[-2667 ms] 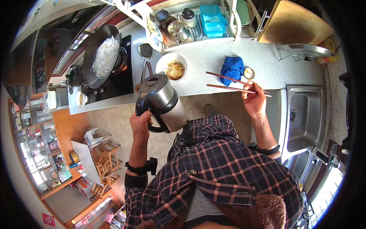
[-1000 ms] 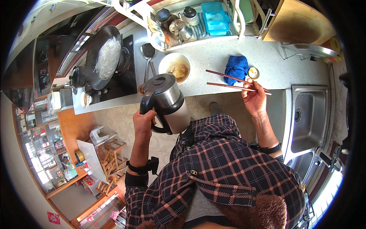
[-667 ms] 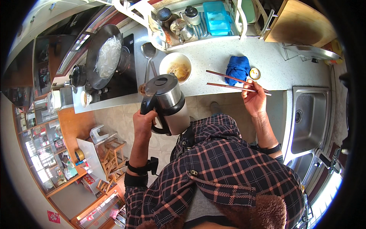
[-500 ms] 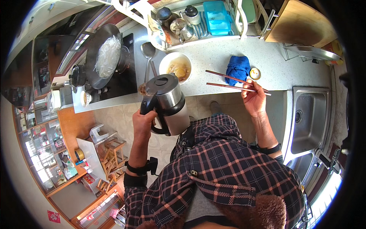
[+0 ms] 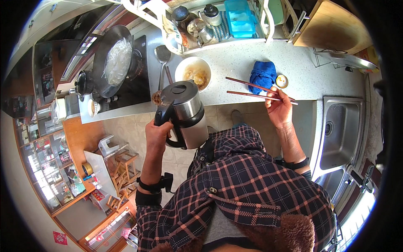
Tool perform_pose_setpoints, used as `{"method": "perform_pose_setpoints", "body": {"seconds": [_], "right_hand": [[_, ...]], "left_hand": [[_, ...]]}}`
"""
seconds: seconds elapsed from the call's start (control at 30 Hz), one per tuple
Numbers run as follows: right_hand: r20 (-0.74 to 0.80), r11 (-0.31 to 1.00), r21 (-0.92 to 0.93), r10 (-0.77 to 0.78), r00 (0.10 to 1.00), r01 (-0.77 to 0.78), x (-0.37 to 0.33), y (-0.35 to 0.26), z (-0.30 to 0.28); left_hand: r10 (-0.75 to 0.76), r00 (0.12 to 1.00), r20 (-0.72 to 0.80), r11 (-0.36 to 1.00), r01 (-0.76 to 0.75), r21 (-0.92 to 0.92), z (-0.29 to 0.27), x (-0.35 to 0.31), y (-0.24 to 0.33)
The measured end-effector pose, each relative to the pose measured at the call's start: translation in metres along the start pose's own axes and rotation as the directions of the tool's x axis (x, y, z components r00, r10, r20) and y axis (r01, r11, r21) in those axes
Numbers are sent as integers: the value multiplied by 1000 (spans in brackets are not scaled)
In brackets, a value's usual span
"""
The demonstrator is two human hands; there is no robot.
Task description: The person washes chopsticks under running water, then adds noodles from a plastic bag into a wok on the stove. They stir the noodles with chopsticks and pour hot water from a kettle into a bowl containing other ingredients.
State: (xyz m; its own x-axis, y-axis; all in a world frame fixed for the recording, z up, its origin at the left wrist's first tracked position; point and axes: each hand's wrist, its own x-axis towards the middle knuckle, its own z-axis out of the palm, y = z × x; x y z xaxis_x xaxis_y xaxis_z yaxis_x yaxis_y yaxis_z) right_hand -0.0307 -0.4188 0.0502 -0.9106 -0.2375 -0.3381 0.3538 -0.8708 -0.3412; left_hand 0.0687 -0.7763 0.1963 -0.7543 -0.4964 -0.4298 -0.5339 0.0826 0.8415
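Note:
My left hand [image 5: 158, 135] is wrapped round the black handle of a steel thermos jug [image 5: 194, 131]. The jug's spout end reaches over the near rim of a white bowl [image 5: 183, 67] on the counter. Brownish-yellow food [image 5: 200, 77] lies in the bowl, partly hidden by the jug's top. In my right hand [image 5: 280, 110] is a pair of dark red chopsticks [image 5: 249, 95], tips apart and pointing left toward the bowl, in the air over the counter's front edge. A blue cloth [image 5: 263, 74] lies crumpled beyond them, beside a small round dish [image 5: 282, 81].
At the left, a wok [image 5: 100, 63] with white noodles [image 5: 119, 63] stands on the black stove [image 5: 140, 88]. A ladle [image 5: 162, 59] lies beside the bowl. Jars and a blue plastic box [image 5: 240, 19] fill the back shelf. At right is a steel sink [image 5: 341, 136].
The food in the bowl looks paler and more churned near the jug's spout. Both hands, the jug and the chopsticks stay almost where they were.

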Motion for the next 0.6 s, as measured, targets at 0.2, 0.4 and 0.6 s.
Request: {"method": "perform_pose_setpoints", "body": {"seconds": [0.2,0.4,0.6], "right_hand": [[13,1000,11,18,1000,-19,2,4,-1],[-8,1000,-3,26,1000,-26,3,6,0],[-44,1000,-20,21,999,-22,3,8,1]], "left_hand": [[0,1000,-13,1000,0,22,-1,0,-1],[-1,1000,-8,1000,1,13,-2,2,-3],[-1,1000,11,1000,1,7,-2,6,-6]]}}
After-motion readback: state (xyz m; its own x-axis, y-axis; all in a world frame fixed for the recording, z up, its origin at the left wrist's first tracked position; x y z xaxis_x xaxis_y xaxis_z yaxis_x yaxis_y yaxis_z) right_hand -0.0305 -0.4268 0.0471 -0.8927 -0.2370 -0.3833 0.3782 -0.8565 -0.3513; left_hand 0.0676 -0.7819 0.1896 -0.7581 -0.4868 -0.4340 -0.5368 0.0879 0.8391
